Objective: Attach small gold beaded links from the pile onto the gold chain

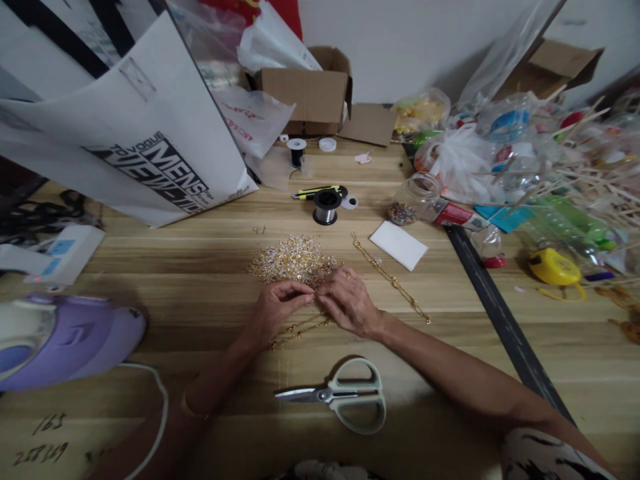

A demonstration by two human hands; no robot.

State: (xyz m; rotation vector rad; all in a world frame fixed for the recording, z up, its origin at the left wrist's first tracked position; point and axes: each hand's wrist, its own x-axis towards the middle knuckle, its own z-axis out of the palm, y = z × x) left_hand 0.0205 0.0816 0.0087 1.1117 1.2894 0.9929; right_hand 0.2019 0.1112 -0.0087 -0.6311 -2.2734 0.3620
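Both hands meet at the near edge of a pile of small gold and clear beads (290,259) on the wooden table. The fingertips of my left hand (283,303) are pinched together close to those of my right hand (350,301), which is also closed in a pinch. What sits between the fingertips is too small to make out. Under the hands a gold chain (300,331) lies on the wood, partly hidden by the right hand. A second gold chain (393,280) stretches out to the right. Scissors (333,395) with pale handles lie nearer to me.
Behind the pile are a wire spool (327,208) and a yellow utility knife (317,192). A white card (399,245) and a bead jar (415,199) stand right of it. Plastic bottles and sticks crowd the far right, with a tape measure (555,267). A purple iron (75,340) sits left.
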